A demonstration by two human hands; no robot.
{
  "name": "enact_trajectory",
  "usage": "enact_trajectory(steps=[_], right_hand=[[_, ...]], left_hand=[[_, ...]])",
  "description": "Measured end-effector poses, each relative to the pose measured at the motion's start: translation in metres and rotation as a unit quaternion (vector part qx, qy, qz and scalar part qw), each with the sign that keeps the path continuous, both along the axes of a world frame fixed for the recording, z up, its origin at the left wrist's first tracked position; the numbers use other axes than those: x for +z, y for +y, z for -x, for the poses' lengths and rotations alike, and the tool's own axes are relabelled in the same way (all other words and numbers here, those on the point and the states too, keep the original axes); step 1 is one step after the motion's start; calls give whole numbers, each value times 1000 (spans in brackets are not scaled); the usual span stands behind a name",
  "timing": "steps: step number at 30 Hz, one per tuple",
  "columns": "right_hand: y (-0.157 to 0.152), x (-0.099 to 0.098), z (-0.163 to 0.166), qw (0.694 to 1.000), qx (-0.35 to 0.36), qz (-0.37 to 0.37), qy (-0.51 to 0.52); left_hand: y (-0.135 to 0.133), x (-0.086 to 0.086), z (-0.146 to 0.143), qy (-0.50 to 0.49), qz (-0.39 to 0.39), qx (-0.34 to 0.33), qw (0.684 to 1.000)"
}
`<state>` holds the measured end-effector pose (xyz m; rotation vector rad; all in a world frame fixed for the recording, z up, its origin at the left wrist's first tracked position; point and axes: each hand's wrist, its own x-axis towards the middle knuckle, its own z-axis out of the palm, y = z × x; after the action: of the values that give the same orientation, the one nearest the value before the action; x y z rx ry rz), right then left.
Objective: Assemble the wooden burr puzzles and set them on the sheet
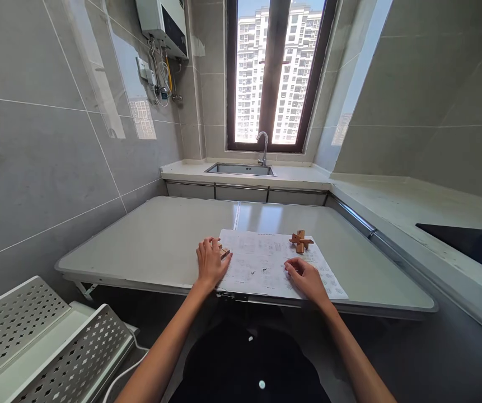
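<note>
My left hand (210, 263) rests at the left edge of a printed sheet (274, 288), its fingers curled around small wooden puzzle pieces (224, 252). Part of these pieces is hidden behind the fingers. Over the right part of the sheet is my right hand (307, 279), thumb and fingertips drawn together; whatever is between them, if anything, is too small to tell. Two tiny dark items (259, 271) lie on the paper between my hands. Beyond my right hand, a cross-shaped assembly of interlocked wooden pieces (300, 241) sits on the sheet's upper right corner.
The sheet lies at the near edge of a pale folding table (148, 240). Behind stands a counter with a sink (241, 169) and faucet (263, 146) below a window. A counter (434, 196) runs along the right. White perforated racks (73, 352) stand at lower left.
</note>
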<state>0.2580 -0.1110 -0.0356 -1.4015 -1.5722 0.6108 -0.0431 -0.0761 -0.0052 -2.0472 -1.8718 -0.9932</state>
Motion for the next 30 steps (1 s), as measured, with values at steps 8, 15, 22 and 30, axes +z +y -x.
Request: enact_trajectory(steps=[8,15,22,30], right_hand=[[1,0,1,1000,-1,-1,-8],[3,-2,1,1000,3,-2,7],[2,-1,1,1000,5,-3,13],[1,1,1,1000,8,-11,8]], left_hand=[[20,-2,10,7,87,12,996],[16,6,13,-15,70,-49,996],[-1,12,-16,-84,129,-260,953],[-17,10,-39,-103,200,-318,921]])
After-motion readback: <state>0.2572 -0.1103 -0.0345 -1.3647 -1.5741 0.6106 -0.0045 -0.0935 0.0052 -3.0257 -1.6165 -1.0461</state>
